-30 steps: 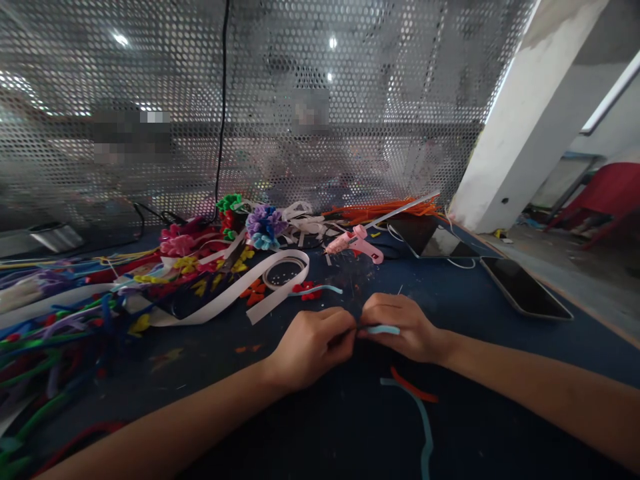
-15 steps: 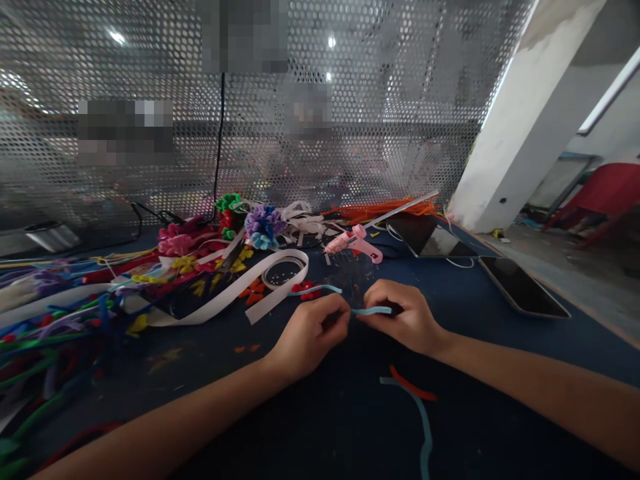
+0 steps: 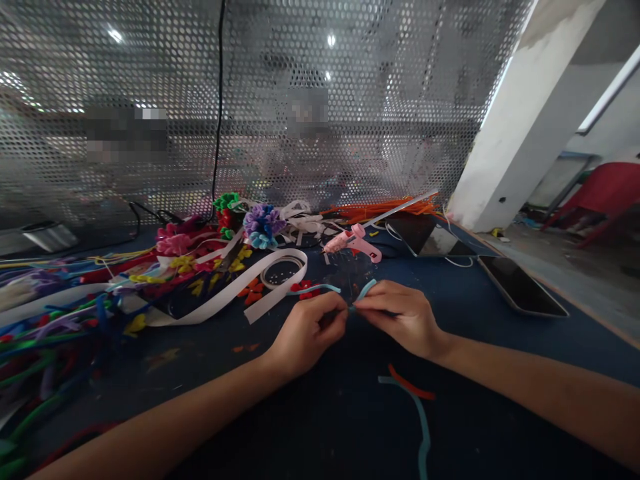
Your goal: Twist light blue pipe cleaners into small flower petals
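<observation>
A light blue pipe cleaner (image 3: 367,289) is bent upward between my two hands, above the middle of the dark blue table. My right hand (image 3: 403,313) pinches it between thumb and fingers. My left hand (image 3: 313,330) is closed at its other side, with the fingertips pressed together on it. Beyond my left hand, a length of light blue pipe cleaner (image 3: 320,289) reaches toward a red pipe-cleaner flower (image 3: 306,289). Closer to me lie another light blue pipe cleaner (image 3: 423,427) and a short orange piece (image 3: 413,387).
A pink glue gun (image 3: 354,241) with a long glue stick lies beyond my hands. White ribbon (image 3: 220,303), colourful pipe-cleaner flowers (image 3: 263,223) and loose stems (image 3: 55,360) fill the left. A phone (image 3: 523,285) and a tablet (image 3: 433,235) lie right. Perforated metal panel (image 3: 380,133) stands behind.
The light blue pipe cleaner lay nearly level across my right fingers; now it is folded up, slanting away. My right fingers have closed in toward its bend. My left hand has barely shifted.
</observation>
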Motion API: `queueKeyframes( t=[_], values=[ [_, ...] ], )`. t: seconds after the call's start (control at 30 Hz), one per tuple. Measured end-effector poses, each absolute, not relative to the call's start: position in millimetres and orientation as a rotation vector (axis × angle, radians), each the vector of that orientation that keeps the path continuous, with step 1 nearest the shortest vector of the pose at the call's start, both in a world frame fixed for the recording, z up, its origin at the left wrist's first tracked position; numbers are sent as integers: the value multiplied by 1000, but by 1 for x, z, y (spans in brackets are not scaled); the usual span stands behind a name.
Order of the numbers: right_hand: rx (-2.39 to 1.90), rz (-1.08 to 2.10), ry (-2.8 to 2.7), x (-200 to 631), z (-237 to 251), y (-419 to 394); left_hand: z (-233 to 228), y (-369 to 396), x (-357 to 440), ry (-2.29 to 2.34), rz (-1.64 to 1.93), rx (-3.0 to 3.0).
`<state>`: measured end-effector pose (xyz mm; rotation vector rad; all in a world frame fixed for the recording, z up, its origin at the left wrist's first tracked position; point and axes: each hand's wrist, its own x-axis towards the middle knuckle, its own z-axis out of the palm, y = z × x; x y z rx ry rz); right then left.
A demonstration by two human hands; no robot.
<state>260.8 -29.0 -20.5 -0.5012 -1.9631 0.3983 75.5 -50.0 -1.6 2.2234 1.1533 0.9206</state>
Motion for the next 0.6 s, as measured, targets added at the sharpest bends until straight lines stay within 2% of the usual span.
queueKeyframes(
  t=[0.4, 0.6],
  values=[
    [-477, 153, -2107, 264, -25, -33, -1, -51, 76, 1142, 936, 2290],
    [-548, 215, -2232, 261, -21, -32, -4, -52, 76, 1169, 945, 2354]
  ],
)
